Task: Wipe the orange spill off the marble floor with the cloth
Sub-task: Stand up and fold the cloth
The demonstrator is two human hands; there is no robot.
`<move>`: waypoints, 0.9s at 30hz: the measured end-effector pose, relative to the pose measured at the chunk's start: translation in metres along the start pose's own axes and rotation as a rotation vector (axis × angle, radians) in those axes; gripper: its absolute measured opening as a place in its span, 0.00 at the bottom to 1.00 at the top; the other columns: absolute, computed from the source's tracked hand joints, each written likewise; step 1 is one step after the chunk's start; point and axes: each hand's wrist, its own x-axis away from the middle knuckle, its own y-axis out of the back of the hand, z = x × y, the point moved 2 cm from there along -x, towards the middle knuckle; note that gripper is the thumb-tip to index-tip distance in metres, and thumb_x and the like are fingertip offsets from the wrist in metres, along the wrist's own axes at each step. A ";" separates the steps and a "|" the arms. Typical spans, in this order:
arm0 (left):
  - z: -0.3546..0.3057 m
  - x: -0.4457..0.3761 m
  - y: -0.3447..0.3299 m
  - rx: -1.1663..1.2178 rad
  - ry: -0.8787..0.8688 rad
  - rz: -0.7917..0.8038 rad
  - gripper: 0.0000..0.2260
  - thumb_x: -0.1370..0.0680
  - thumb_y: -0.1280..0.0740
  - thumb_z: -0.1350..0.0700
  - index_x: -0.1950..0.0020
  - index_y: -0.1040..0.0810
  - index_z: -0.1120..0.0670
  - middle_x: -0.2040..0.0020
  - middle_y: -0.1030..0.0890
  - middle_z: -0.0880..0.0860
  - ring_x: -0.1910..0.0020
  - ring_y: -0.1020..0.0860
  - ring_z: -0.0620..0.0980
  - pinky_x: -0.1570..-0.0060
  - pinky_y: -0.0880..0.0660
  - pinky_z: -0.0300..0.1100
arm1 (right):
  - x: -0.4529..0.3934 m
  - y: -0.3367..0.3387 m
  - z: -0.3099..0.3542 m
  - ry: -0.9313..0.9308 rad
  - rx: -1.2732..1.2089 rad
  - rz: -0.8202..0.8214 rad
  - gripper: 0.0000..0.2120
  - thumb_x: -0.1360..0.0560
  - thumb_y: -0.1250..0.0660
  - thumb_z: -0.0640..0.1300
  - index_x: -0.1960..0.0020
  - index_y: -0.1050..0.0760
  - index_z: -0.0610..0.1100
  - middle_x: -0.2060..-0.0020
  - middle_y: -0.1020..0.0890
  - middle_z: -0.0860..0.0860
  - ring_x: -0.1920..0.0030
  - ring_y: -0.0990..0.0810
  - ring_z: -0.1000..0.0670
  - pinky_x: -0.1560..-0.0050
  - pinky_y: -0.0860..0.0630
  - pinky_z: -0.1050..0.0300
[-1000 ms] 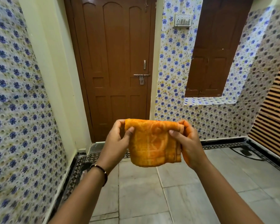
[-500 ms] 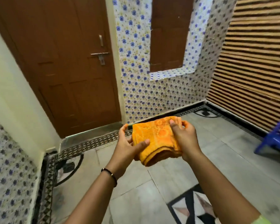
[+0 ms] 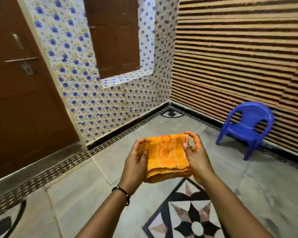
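A folded orange cloth [image 3: 167,156] with a pale woven pattern is held in the air in front of me, well above the grey marble floor [image 3: 93,191]. My left hand [image 3: 136,160] grips its left edge, thumb on top. My right hand [image 3: 195,155] holds its right edge, fingers curled around the far corner. No orange spill shows on the visible floor.
A small blue plastic chair [image 3: 246,127] stands at the right by the striped slatted wall. A black-and-pink star inlay [image 3: 193,219] lies on the floor below my arms. A brown door [image 3: 19,93] and blue-flowered tiled wall [image 3: 110,103] close the far side.
My view has swung right and downward, bringing the blue chair and floor inlay into sight. Both hands kept hold of the cloth, which now lies flatter and lower.
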 end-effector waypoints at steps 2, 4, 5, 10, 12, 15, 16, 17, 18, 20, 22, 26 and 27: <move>-0.001 -0.023 -0.030 0.008 0.003 0.036 0.09 0.19 0.40 0.56 0.46 0.24 0.43 0.44 0.23 0.43 0.46 0.24 0.46 0.50 0.25 0.38 | -0.023 0.026 -0.003 0.011 0.042 -0.053 0.16 0.19 0.42 0.46 0.46 0.35 0.70 0.42 0.25 0.44 0.48 0.21 0.41 0.50 0.22 0.36; -0.001 -0.050 -0.063 0.140 0.099 0.181 0.09 0.23 0.33 0.53 0.44 0.22 0.44 0.41 0.23 0.46 0.43 0.23 0.50 0.50 0.22 0.43 | -0.050 0.064 -0.006 -0.042 -0.095 0.015 0.19 0.20 0.40 0.45 0.44 0.36 0.72 0.42 0.24 0.42 0.49 0.20 0.39 0.53 0.20 0.38; -0.001 -0.063 -0.075 0.212 0.171 0.260 0.15 0.26 0.29 0.52 0.41 0.23 0.43 0.39 0.24 0.48 0.42 0.23 0.51 0.51 0.21 0.45 | -0.060 0.082 -0.007 -0.069 -0.195 0.092 0.22 0.21 0.38 0.43 0.41 0.37 0.71 0.43 0.23 0.42 0.49 0.19 0.39 0.56 0.19 0.41; -0.004 -0.125 -0.156 0.308 0.329 0.538 0.35 0.33 0.25 0.63 0.33 0.32 0.38 0.34 0.30 0.46 0.42 0.23 0.55 0.56 0.20 0.49 | -0.107 0.166 -0.012 -0.124 -0.212 0.338 0.32 0.37 0.31 0.34 0.41 0.24 0.63 0.37 0.30 0.50 0.43 0.25 0.41 0.59 0.22 0.56; -0.004 -0.147 -0.185 0.285 0.324 0.608 0.37 0.32 0.25 0.66 0.32 0.34 0.37 0.33 0.31 0.46 0.43 0.22 0.54 0.56 0.20 0.49 | -0.125 0.191 -0.021 -0.159 -0.198 0.268 0.31 0.39 0.32 0.32 0.43 0.21 0.59 0.37 0.29 0.51 0.43 0.25 0.42 0.62 0.23 0.59; 0.000 -0.180 -0.224 0.250 0.330 0.727 0.38 0.30 0.26 0.67 0.31 0.36 0.36 0.33 0.33 0.44 0.45 0.20 0.55 0.52 0.20 0.53 | -0.156 0.229 -0.036 -0.181 -0.224 0.143 0.30 0.36 0.32 0.27 0.41 0.21 0.54 0.38 0.27 0.49 0.42 0.24 0.43 0.62 0.23 0.59; 0.002 -0.194 -0.239 0.237 0.328 0.775 0.38 0.30 0.26 0.66 0.31 0.35 0.36 0.32 0.34 0.44 0.44 0.20 0.56 0.51 0.21 0.55 | -0.168 0.241 -0.040 -0.188 -0.240 0.110 0.30 0.35 0.33 0.25 0.40 0.22 0.52 0.38 0.26 0.48 0.43 0.24 0.43 0.60 0.23 0.57; 0.005 -0.207 -0.251 0.225 0.320 0.811 0.38 0.31 0.25 0.66 0.31 0.35 0.35 0.31 0.34 0.44 0.44 0.21 0.58 0.50 0.21 0.56 | -0.179 0.250 -0.045 -0.191 -0.248 0.093 0.31 0.34 0.34 0.24 0.40 0.23 0.52 0.39 0.25 0.48 0.43 0.23 0.44 0.59 0.23 0.56; 0.007 -0.219 -0.261 0.216 0.312 0.830 0.38 0.31 0.25 0.65 0.31 0.35 0.35 0.31 0.34 0.44 0.45 0.20 0.59 0.51 0.21 0.56 | -0.189 0.258 -0.048 -0.194 -0.256 0.076 0.31 0.33 0.35 0.23 0.39 0.23 0.51 0.40 0.24 0.49 0.43 0.23 0.44 0.57 0.24 0.55; 0.013 -0.250 -0.287 0.210 0.302 0.851 0.38 0.31 0.25 0.65 0.31 0.35 0.36 0.31 0.33 0.45 0.46 0.20 0.58 0.54 0.20 0.53 | -0.218 0.274 -0.055 -0.196 -0.276 0.037 0.32 0.33 0.35 0.22 0.38 0.24 0.50 0.42 0.23 0.50 0.44 0.22 0.44 0.55 0.23 0.54; 0.018 -0.285 -0.314 0.198 0.275 0.876 0.38 0.31 0.25 0.65 0.31 0.35 0.36 0.32 0.32 0.46 0.48 0.20 0.57 0.56 0.20 0.50 | -0.251 0.291 -0.059 -0.197 -0.290 0.006 0.32 0.33 0.35 0.22 0.37 0.24 0.50 0.43 0.23 0.49 0.45 0.22 0.44 0.54 0.23 0.52; 0.022 -0.361 -0.366 0.201 0.253 0.925 0.38 0.33 0.24 0.62 0.31 0.35 0.37 0.32 0.33 0.43 0.49 0.20 0.56 0.55 0.20 0.51 | -0.321 0.324 -0.060 -0.208 -0.305 -0.066 0.32 0.34 0.32 0.25 0.37 0.24 0.53 0.40 0.24 0.48 0.42 0.23 0.42 0.52 0.23 0.50; 0.021 -0.379 -0.378 0.199 0.248 0.940 0.38 0.34 0.24 0.61 0.31 0.35 0.36 0.32 0.33 0.43 0.49 0.20 0.56 0.55 0.20 0.51 | -0.337 0.332 -0.059 -0.211 -0.314 -0.089 0.32 0.34 0.33 0.24 0.37 0.24 0.53 0.40 0.24 0.48 0.42 0.23 0.42 0.52 0.23 0.51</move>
